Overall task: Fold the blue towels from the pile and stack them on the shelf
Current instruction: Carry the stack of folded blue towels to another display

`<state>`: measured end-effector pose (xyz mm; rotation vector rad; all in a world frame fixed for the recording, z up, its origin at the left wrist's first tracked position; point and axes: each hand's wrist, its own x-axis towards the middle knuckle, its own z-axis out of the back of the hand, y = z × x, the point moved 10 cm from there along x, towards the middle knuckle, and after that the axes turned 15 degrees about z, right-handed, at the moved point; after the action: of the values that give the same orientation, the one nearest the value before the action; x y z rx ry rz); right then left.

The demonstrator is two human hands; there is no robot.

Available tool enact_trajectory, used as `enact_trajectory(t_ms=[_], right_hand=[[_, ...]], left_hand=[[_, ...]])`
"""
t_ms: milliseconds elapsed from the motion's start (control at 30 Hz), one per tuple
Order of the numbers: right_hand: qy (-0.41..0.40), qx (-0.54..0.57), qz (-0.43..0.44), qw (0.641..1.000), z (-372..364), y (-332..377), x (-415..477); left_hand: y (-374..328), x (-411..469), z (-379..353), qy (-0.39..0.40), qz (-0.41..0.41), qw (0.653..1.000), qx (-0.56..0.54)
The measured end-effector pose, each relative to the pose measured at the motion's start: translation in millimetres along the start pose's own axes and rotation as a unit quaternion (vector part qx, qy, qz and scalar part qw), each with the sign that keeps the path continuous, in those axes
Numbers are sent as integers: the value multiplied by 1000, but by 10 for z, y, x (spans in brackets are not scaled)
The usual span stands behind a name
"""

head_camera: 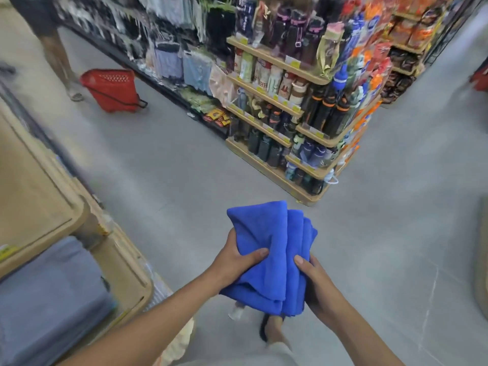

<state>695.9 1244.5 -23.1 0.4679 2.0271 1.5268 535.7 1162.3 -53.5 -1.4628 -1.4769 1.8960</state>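
Left hand (235, 262), right hand (317, 283): fingers clamped on blue towel (272, 233) over open floor (158, 167)

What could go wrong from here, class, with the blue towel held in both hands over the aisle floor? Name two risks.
1. The blue towel is bunched with uneven layers; held by the left hand and right hand, a layer may slip and spoil the fold.
2. It hangs over the floor, not the shelf, so a drop would likely dirty it.

Bunched blue towel (272, 233), perhaps half-folded, between left hand (232, 262) and right hand (317, 286) (thumbs atop).
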Motion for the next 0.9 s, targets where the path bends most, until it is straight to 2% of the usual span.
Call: enact_trajectory(t_ms=[200,300,400,567,700,900], right_hand=[[118,-13,-7,993,60,413,1528],[222,-18,-8,975,-201,660,2193],[291,-32,-28,956,-546,799,2794],[415,-45,-49,907,-1387,865,3344],[503,-67,-59,860,-2241,851,3614],[605,-99,-84,786,-3364,805,3810]], left_hand=[[-613,828,465,-112,-6,992,-53],[-947,982,779,-186,-17,979,-83],[-1181,1012,1154,-255,-23,959,-123],[-1315,790,1798,-385,-48,903,-183],[-1277,505,2385,-484,-64,844,-224],[-1319,49,3101,-576,-86,770,-261]])
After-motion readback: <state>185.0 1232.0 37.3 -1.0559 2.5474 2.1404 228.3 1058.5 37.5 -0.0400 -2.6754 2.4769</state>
